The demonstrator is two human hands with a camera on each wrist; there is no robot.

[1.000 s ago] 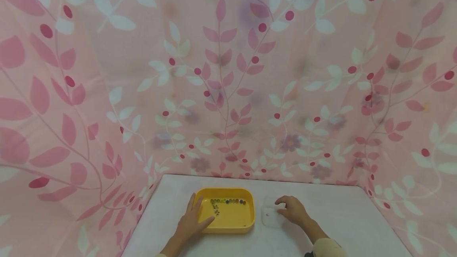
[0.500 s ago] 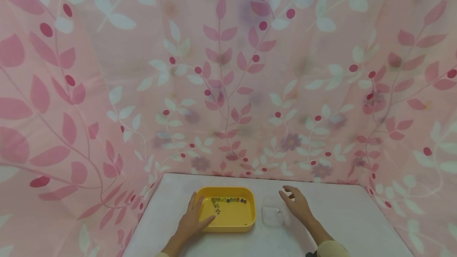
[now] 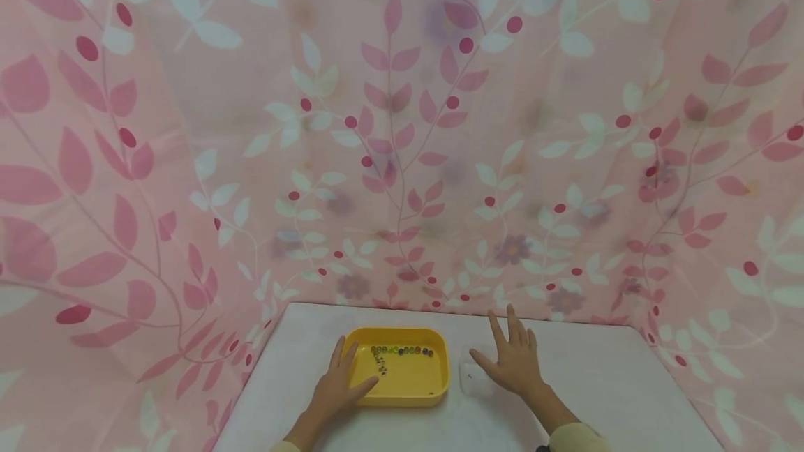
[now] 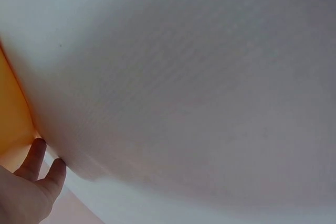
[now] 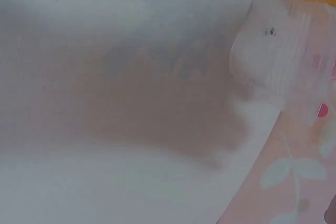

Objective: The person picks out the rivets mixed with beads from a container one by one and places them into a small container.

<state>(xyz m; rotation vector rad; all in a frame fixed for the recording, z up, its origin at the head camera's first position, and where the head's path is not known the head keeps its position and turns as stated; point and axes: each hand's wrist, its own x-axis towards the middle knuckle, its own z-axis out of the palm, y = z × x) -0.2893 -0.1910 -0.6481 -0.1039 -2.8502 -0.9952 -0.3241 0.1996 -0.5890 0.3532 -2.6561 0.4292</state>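
A yellow tray (image 3: 402, 390) lies on the white table (image 3: 615, 382) and holds a row of several small dark beads (image 3: 402, 351). My left hand (image 3: 339, 382) rests flat on the tray's left rim, fingers straight, thumb on the near edge. In the left wrist view my fingertips (image 4: 44, 163) lie by the tray's edge (image 4: 13, 114). My right hand (image 3: 511, 358) hovers open with spread fingers just right of a small clear plastic box (image 3: 474, 377), which shows as a ribbed box (image 5: 283, 59) in the right wrist view.
Pink cloth with a leaf pattern (image 3: 402, 124) hangs behind and to both sides of the table. Bare table surface stretches to the right of my right hand and in front of the tray.
My right hand has lifted off the clear box, moved right and away, and spread its fingers. The left hand stays on the tray.
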